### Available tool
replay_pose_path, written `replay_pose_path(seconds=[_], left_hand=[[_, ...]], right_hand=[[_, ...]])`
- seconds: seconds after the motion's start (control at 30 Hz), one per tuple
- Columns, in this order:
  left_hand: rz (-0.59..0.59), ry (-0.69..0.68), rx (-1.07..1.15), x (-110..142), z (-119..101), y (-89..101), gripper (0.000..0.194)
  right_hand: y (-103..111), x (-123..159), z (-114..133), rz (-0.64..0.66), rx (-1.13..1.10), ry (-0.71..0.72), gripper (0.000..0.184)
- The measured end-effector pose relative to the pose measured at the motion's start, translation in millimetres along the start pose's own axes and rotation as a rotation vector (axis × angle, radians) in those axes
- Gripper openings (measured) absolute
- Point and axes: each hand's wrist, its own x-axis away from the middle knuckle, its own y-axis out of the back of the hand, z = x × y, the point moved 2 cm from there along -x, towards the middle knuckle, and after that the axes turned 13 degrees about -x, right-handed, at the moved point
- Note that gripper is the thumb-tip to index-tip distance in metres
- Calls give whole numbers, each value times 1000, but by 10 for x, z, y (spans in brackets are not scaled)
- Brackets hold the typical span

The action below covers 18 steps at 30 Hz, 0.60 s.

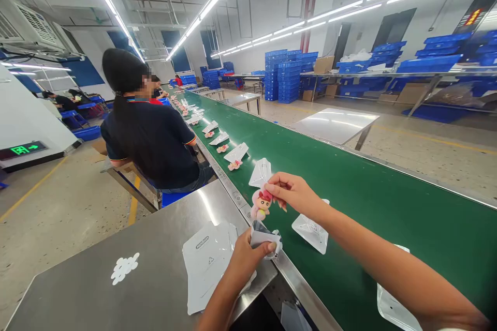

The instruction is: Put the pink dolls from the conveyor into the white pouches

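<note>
Between the thumb and fingers of my right hand [291,194] hangs a small pink doll [261,204] with a red bow and a round face. Just below it, my left hand [248,253] grips a white and silver pouch [264,238] whose mouth gapes upward. The doll is above that mouth, outside the pouch. Beside my left wrist, a stack of white pouches [209,258] lies on the metal table [155,222]. A flat pouch [260,172] rests on the green belt [330,165] behind my right hand, and another pouch [311,232] lies under my right forearm.
Farther up the belt, several pouches and pink dolls [235,165] lie in a row. White round stickers [125,268] are on the table's left part. A person in a dark shirt [151,139] sits ahead on the left. Blue crates [288,80] are stacked beyond the belt.
</note>
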Motion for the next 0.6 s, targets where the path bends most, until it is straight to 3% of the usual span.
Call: replay_pose_path(seconds=[0.1, 0.27, 0.43, 0.6], left_hand=[[2, -44, -48, 21, -50, -53, 25], [12, -102, -123, 21, 4, -118, 26], [123, -135, -42, 19, -49, -260, 35], [77, -173, -3, 29, -260, -276, 41]], right_hand=[[-49, 270, 147, -10, 42, -17, 29], [-27, 524, 175, -16, 413, -50, 25], [-35, 656, 170, 96, 573, -49, 16], [-4, 763, 172, 88, 785, 262, 21]])
